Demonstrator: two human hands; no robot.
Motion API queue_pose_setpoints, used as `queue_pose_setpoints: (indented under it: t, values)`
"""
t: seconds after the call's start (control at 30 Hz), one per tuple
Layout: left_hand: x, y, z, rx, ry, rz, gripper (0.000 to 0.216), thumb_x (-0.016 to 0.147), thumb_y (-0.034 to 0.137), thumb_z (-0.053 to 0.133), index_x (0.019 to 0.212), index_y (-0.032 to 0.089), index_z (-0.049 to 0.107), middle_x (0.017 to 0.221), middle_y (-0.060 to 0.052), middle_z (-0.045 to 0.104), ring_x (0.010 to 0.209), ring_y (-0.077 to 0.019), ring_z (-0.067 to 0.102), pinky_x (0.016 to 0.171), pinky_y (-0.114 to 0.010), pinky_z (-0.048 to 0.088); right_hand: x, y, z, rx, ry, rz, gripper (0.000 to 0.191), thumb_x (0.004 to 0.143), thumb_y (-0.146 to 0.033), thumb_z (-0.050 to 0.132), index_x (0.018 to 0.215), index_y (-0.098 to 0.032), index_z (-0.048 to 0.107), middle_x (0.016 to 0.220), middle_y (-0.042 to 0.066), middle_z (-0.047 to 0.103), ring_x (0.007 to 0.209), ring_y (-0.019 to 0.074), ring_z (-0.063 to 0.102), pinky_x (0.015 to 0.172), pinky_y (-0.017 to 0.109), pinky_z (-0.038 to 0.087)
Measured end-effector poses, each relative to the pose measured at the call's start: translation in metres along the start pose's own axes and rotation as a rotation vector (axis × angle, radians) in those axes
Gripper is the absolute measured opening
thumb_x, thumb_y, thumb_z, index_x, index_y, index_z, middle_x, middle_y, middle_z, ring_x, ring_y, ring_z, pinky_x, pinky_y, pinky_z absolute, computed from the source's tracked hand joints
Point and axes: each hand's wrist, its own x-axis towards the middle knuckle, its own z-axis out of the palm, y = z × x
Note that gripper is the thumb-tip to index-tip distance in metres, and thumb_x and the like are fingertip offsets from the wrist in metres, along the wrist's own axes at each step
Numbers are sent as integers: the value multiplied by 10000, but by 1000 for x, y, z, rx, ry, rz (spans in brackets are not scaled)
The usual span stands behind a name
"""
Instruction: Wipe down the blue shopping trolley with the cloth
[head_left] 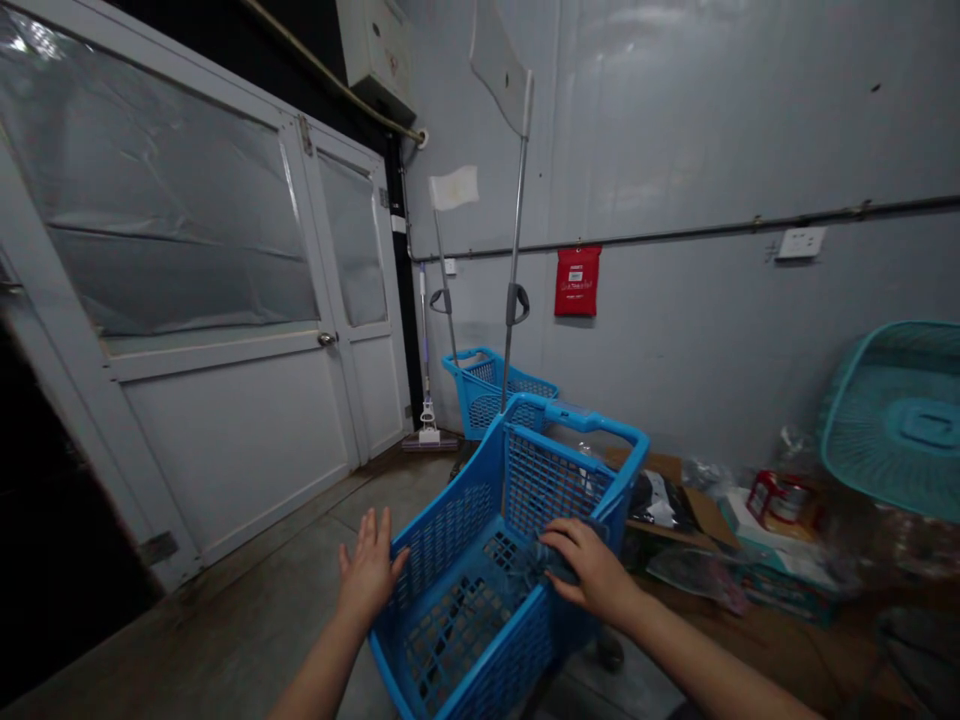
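Note:
A blue plastic shopping cart point(450, 515) stands right in front of me, its basket showing a bare grid floor. At its left rim is my left hand point(367, 568), open with fingers apart and the thumb side against the edge; it holds nothing. My right hand point(589, 565) is closed over a crumpled dark grey-blue cloth point(536, 560) at the right rim. Part of that cloth hangs inside the basket, and the rest is hidden under my fingers. A metal pole point(516, 230) with a white flag-like panel point(501, 75) rises at the cart's far side.
Behind stands a second blue cart point(480, 405) with its own pole, beside a mop point(429, 430) in the corner. A white door point(240, 420) is on the left. Along the right wall lie an open cardboard box point(709, 515), red cans point(780, 497) and a turquoise basket point(896, 415).

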Motion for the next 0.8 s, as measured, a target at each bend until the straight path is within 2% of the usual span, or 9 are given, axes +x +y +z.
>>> queue_pose_setpoints:
  t: [0.1,0.23,0.3,0.37,0.43,0.5,0.6,0.7,0.8]
  values:
    - [0,-1,-5,25,-7,-28,637,907,364,331,1487,114,252,1569,-173,197,1440,-286,211,1096,-592,226,15,33,-37,-70,-9,8,275,832,-206,565,1106,-190,588,1054,106,634,998,255,587,901,431,485]
    - [-14,15,-11,-4,34,-65,636,913,373,333,1480,94,269,1557,-189,224,1439,-305,210,1105,-596,205,38,88,-105,-202,225,112,237,891,-290,518,1084,-172,589,1027,122,642,973,263,591,874,419,486]
    - [-34,34,-13,-73,43,18,631,930,387,305,1495,116,233,1565,-169,205,1440,-293,210,1111,-587,207,46,109,-134,-268,303,132,288,903,-343,507,1118,-168,586,1054,126,642,988,268,583,887,419,472]
    - [-60,57,-14,-133,33,148,637,933,415,315,1510,176,187,1580,-114,169,1449,-261,181,1136,-557,177,50,127,-148,-313,265,149,327,899,-376,506,1134,-170,598,1062,123,645,997,269,579,903,420,459]
    - [-84,77,-16,-168,-9,246,654,925,445,348,1513,226,167,1585,-75,143,1456,-253,148,1142,-555,165,50,140,-146,-342,152,170,346,880,-399,518,1125,-180,625,1081,122,643,1029,275,573,922,431,448]
    - [-100,91,-18,-184,-62,258,673,914,474,372,1510,230,180,1583,-77,133,1454,-269,145,1134,-575,169,46,146,-131,-372,72,204,346,865,-403,529,1108,-185,645,1108,125,635,1059,280,565,942,448,433]
    - [-105,96,-23,-192,-60,255,680,909,482,387,1507,225,194,1580,-85,139,1452,-278,155,1132,-585,164,39,135,-103,-404,45,218,317,852,-392,547,1071,-192,658,1088,112,638,1046,274,567,988,474,391]
    - [-100,94,-28,-177,17,274,672,902,458,409,1505,239,210,1576,-77,171,1451,-273,170,1140,-578,144,32,97,-74,-351,6,174,290,842,-377,564,1054,-202,659,1060,96,637,1019,263,564,984,454,390]
    - [-98,95,-31,-114,84,208,644,891,413,414,1489,217,275,1570,-99,195,1446,-287,191,1139,-585,114,22,40,-38,-225,-28,159,316,819,-365,597,1092,-213,642,1104,97,617,1044,267,544,959,439,404]
